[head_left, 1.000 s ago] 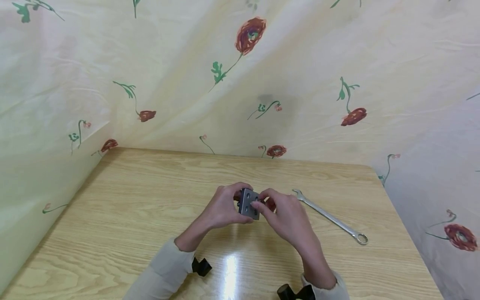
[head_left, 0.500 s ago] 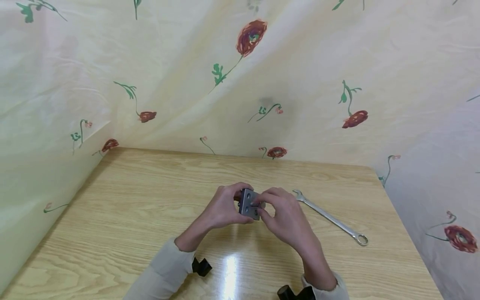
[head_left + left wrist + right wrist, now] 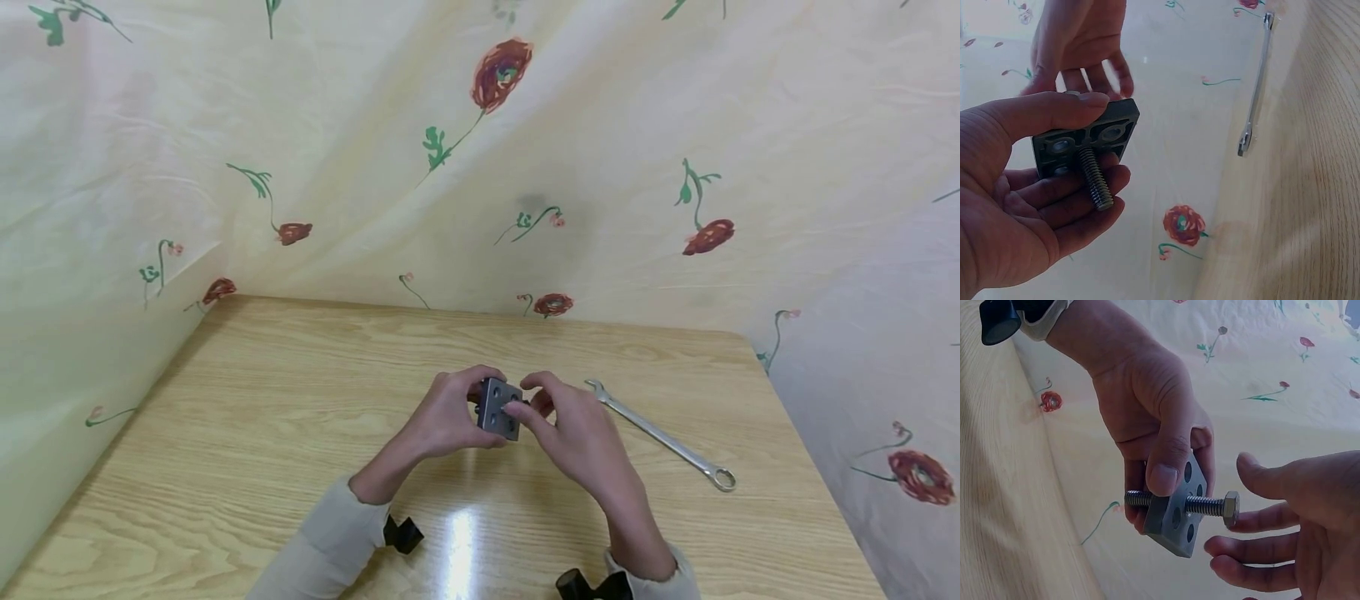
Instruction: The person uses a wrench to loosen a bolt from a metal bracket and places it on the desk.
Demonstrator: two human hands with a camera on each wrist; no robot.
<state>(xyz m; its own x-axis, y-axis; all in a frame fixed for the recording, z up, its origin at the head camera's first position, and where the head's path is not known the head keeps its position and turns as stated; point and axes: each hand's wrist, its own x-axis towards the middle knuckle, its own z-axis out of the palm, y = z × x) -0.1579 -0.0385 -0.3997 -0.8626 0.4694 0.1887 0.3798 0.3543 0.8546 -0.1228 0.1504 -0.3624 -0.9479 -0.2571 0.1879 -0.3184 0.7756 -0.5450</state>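
My left hand (image 3: pixel 450 421) grips a small grey metal plate (image 3: pixel 1172 522) by its edges, thumb on one edge and fingers round the other side. Several round holes pierce the plate. A hex bolt (image 3: pixel 1231 509) runs through its middle, head out on the right-hand side. In the left wrist view the bolt's threaded shank (image 3: pixel 1096 181) sticks out of the plate's ribbed back. My right hand (image 3: pixel 581 429) is beside the bolt head, thumb and fingers parted around it. In the right wrist view a fingertip lies right at the head, and the thumb is apart from it.
A combination wrench (image 3: pixel 660 433) lies on the wooden table (image 3: pixel 300 375) to the right of my hands. Flower-printed cloth (image 3: pixel 360 167) hangs behind the table and along both sides. Black camera mounts (image 3: pixel 405 535) sit on both wrists.
Half a second ago my right fingers were closed in over the bolt head; now they are spread away from it. My left hand and the plate have barely moved.
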